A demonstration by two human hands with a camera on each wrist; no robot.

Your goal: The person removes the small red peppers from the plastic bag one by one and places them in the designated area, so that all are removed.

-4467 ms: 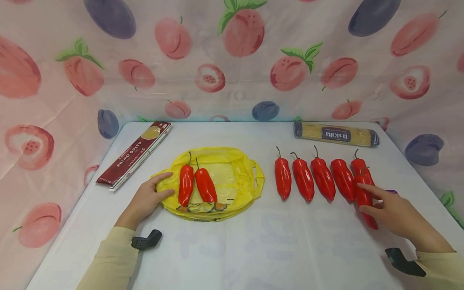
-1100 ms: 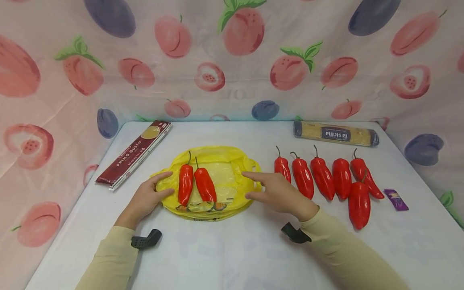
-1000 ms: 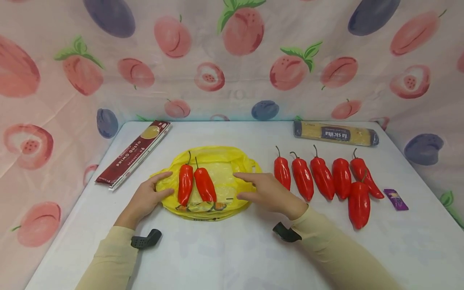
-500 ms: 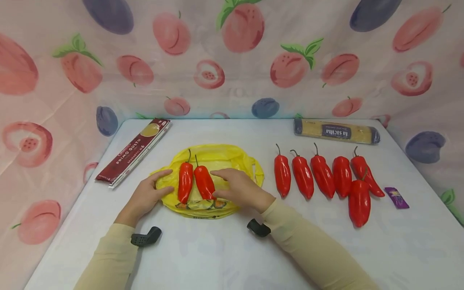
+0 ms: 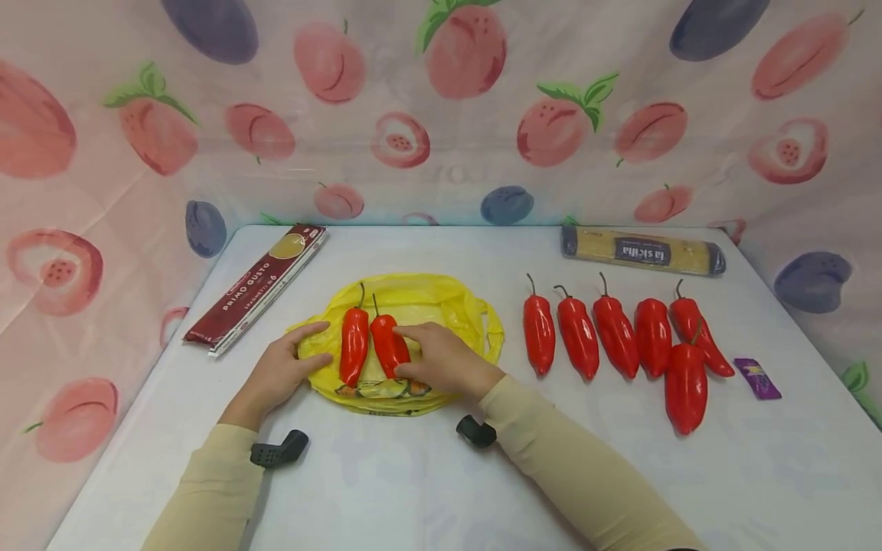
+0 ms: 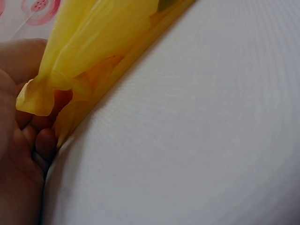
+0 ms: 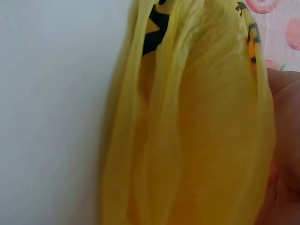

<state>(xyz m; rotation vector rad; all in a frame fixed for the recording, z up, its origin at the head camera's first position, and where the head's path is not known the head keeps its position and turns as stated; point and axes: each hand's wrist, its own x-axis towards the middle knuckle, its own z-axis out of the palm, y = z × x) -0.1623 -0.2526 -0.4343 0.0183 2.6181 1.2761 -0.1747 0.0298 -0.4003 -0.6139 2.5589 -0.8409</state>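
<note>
In the head view, two red chili peppers lie side by side on an opened yellow plastic bag (image 5: 441, 295): the left pepper (image 5: 354, 348) and the right pepper (image 5: 387, 343). My left hand (image 5: 272, 379) holds the bag's left edge. The left wrist view shows curled fingers behind the crumpled yellow plastic (image 6: 103, 37). My right hand (image 5: 444, 360) reaches over the bag from the right. Its index fingertip and thumb are spread apart at the right side of the right pepper. In the right wrist view, yellow bag folds (image 7: 211, 122) hide most of that hand and the pepper.
Several more red peppers (image 5: 577, 337) lie in a row on the right of the white table (image 5: 427, 490), one lower pepper (image 5: 685, 390) in front. A purple sachet (image 5: 758, 378) sits beyond them. Spaghetti packets lie at back left (image 5: 258, 291) and back right (image 5: 641, 250).
My right hand has left the far-right pepper, now lower and turned, and travelled left across the bag to the right pepper there. My left hand has stayed at the bag's edge.
</note>
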